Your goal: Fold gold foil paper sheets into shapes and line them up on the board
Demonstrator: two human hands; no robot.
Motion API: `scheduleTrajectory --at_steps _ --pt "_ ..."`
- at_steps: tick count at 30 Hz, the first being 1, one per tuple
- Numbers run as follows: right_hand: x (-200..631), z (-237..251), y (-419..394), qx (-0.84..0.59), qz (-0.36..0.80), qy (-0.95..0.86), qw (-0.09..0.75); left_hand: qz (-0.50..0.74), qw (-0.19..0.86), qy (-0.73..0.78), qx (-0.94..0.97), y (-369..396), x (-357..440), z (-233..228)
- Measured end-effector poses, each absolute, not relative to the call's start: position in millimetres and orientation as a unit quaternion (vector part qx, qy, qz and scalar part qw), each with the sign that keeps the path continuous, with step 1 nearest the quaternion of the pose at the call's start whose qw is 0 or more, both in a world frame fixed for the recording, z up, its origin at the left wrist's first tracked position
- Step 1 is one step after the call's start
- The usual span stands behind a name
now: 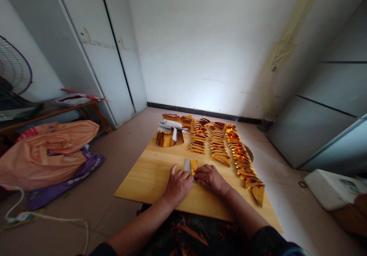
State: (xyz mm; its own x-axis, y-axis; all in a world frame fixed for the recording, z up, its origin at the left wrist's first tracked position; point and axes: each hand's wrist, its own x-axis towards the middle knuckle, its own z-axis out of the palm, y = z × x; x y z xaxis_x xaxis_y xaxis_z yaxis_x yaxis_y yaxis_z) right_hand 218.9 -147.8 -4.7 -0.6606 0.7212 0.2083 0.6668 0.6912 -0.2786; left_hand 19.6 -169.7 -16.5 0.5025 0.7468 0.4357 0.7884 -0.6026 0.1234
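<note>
A small sheet of gold foil paper [194, 165] lies near the middle of the wooden board, partly folded, with a pale strip showing along its left side. My left hand [178, 184] has its fingers curled onto the sheet's near end, thumb raised. From the right, my right hand [211, 178] pinches the near right edge, its fingers bunched together. The fingertips of both hands nearly meet there, and they hide the sheet's near end. Beyond and to the right, folded gold foil pieces [219, 143] stand overlapped in several rows.
At the board's [143, 172] far left sit curled gold foil sheets [166, 138] and a white roll [171, 124]. An orange bag [48, 149] and a cable [57, 217] lie on the floor at left. A white box [332, 189] stands at right.
</note>
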Motion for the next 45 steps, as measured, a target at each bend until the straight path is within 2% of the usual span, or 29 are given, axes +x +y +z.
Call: scheduleTrajectory --at_steps 11,35,45 --pt "226.3 1.1 -149.3 -0.359 0.117 -0.912 0.162 -0.264 0.061 -0.441 -0.856 -170.0 18.6 -19.5" --pt "215.1 -22.2 -134.4 -0.413 0.144 -0.864 0.249 -0.270 -0.055 -0.422 -0.864 -175.9 3.8 -18.3" --pt "196.3 -13.5 -138.1 -0.475 0.101 -0.852 0.195 -0.188 -0.121 -0.434 -0.873 -175.8 -7.0 -13.4"
